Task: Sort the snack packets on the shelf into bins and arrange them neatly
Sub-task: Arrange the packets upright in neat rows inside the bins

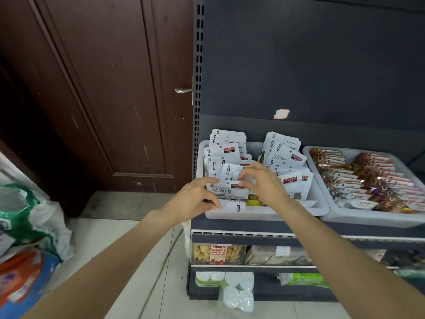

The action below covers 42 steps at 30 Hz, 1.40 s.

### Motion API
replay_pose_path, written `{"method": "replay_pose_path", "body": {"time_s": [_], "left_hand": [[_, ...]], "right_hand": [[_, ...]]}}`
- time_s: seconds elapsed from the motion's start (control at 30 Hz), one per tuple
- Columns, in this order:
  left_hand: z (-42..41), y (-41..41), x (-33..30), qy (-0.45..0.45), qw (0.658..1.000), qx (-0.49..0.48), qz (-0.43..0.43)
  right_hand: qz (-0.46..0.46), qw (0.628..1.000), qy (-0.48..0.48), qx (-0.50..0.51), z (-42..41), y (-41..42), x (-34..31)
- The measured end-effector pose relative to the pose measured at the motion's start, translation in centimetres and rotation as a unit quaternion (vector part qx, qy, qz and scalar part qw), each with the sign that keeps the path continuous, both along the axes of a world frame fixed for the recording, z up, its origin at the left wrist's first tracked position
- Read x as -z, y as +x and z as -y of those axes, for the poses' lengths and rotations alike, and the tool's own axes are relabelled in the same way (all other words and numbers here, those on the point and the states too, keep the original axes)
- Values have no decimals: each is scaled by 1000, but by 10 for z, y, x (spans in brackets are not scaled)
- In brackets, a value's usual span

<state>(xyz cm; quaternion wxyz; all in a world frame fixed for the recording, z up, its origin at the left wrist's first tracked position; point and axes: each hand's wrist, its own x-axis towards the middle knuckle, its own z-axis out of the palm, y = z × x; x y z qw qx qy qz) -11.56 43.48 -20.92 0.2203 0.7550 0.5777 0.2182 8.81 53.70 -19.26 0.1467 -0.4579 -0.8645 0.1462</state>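
Observation:
A white plastic bin on the top shelf holds several white snack packets standing in two rows. My left hand grips the front packets at the bin's near left corner, thumb on a packet's lower edge. My right hand pinches the top of a small white packet in the middle of the bin. A green and yellow packet shows between the rows.
A second white bin to the right holds rows of brown and red packets. Lower shelves carry boxed snacks and tissue packs. A brown door stands to the left, with bags on the floor.

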Motion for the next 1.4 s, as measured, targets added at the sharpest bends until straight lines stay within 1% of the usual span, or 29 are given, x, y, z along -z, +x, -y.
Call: {"method": "replay_pose_path", "body": {"time_s": [0.07,0.1,0.2,0.27,0.33,0.47,0.57,0.63,0.7,0.8,0.83,0.87,0.97,1.0,1.07,1.1,1.17,1.27,1.33,1.4], "left_hand": [[0,0,-1,2,1000,4,3],[-1,-1,-1,6,1000,4,6],[-6,-4,-5,2,1000,-18,21],[-12,-4,-7,-6,1000,-21,11],[-15,-1,-9,-11,1000,-7,-4],[-19,5,-10,1,1000,-8,1],[-24,9,-8,46,998,-29,-7],[-28,13,-8,70,996,-48,-10],[-32,16,-8,41,997,-58,20],[-41,24,-7,-62,992,-59,90],[-44,27,-7,-86,988,-66,114],[-48,31,-7,-101,983,-77,134],[-61,42,-10,-118,968,-130,180],[-65,43,-12,-126,960,-151,198],[-71,45,-14,-141,944,-188,234],[-70,45,-13,-143,937,-198,251],[-67,45,-10,-139,925,-210,284],[-60,45,-5,-123,921,-215,301],[-59,45,-5,-116,928,-219,278],[-61,41,-5,-105,947,-218,212]], "right_hand": [[38,999,9,6,3,-1,1],[33,999,22,19,4,-1,2],[-54,992,63,95,10,2,-4],[-109,980,55,157,11,8,-14],[-102,979,33,173,11,15,-24],[-67,985,13,158,12,16,-26],[-26,993,-57,104,18,8,-15],[-3,991,-101,85,20,6,-10],[-11,991,-107,75,19,9,-12],[-85,989,-68,98,11,20,-21],[-87,988,-58,111,4,24,-22],[-59,990,-60,116,-3,26,-22],[84,984,-111,114,-23,25,-18],[115,981,-111,108,-29,22,-17],[144,982,-76,94,-37,14,-19],[143,985,-55,83,-41,10,-18],[121,989,-47,65,-50,2,-19],[65,994,-86,13,-57,-8,-22],[6,991,-125,-37,-57,-12,-24],[-19,991,-119,-61,-54,-11,-22]]}}
